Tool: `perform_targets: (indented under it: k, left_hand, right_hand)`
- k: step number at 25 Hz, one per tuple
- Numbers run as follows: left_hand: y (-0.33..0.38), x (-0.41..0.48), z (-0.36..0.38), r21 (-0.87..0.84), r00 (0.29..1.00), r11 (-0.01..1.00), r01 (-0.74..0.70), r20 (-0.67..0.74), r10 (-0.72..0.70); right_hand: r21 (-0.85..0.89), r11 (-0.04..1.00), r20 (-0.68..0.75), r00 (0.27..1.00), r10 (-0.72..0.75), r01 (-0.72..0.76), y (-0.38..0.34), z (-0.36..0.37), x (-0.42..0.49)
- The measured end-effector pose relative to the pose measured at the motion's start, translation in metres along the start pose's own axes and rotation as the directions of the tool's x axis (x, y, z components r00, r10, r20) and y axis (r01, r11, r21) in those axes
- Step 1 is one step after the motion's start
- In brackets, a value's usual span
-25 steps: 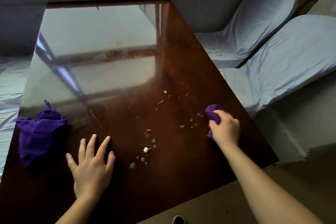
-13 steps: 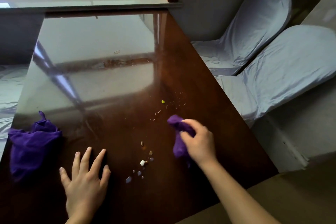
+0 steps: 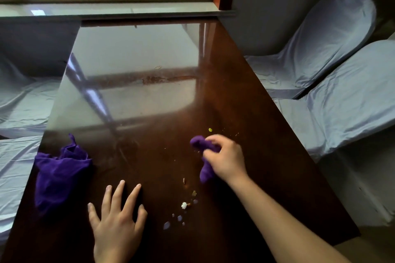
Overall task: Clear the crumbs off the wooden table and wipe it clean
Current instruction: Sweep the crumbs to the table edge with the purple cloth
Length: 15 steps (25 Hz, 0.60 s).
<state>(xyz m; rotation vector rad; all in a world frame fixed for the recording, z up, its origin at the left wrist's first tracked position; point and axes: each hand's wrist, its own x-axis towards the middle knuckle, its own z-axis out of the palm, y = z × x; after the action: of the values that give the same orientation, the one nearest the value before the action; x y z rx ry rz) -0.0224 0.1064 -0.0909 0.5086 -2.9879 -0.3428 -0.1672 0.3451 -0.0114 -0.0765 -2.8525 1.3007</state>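
The glossy dark wooden table point(image 3: 267, 156) fills the view. My right hand point(image 3: 226, 160) is shut on a small purple cloth point(image 3: 205, 168) and presses it on the table right of centre. Several crumbs point(image 3: 183, 205) lie just below and left of that cloth, white, tan and pale blue bits. A yellow crumb point(image 3: 210, 129) and fine specks sit just beyond my right hand. My left hand point(image 3: 117, 222) rests flat on the table near the front edge, fingers spread, holding nothing.
A second, larger purple cloth point(image 3: 57, 171) lies bunched at the table's left edge. Chairs in pale covers stand on the right point(image 3: 342, 100) and on the left point(image 3: 19, 100). A window sill point(image 3: 106, 10) runs along the table's far end.
My right hand has dragged the small cloth from the table's right edge leftward toward the centre, across the crumbs there. My left hand has stayed flat in place.
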Motion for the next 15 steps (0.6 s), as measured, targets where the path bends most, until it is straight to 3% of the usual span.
perform_targets:
  k: [3,5,7,10,13,15]
  left_hand:
    - [0.002,0.0,-0.002,0.001,1.0,1.0,-0.007,0.012,0.007]
    - [0.002,-0.001,-0.004,-0.004,1.0,1.0,-0.007,0.023,0.007]
    - [0.0,0.0,-0.004,-0.003,1.0,1.0,-0.008,0.028,0.008]
    - [-0.002,0.0,-0.002,-0.002,0.999,1.0,-0.015,0.037,0.015]
    - [-0.002,-0.001,-0.001,0.014,0.999,1.0,-0.02,0.038,0.019]
    - [-0.002,0.0,-0.001,0.009,0.999,1.0,-0.021,0.037,0.021]
  right_hand:
    - [-0.078,0.991,-0.181,0.979,0.092,-0.108,-0.015,-0.016,0.066]
    - [-0.28,0.944,-0.125,0.982,0.143,-0.173,-0.021,-0.019,0.1]
    - [-0.454,0.874,0.029,0.978,0.208,-0.173,-0.026,-0.009,0.112]
    - [-0.477,0.876,0.269,0.96,0.074,0.066,-0.039,0.011,0.085]
    - [-0.362,0.871,0.511,0.852,-0.112,0.331,-0.043,0.011,0.026]
    - [-0.341,0.877,0.543,0.832,-0.111,0.34,-0.034,-0.002,-0.009]
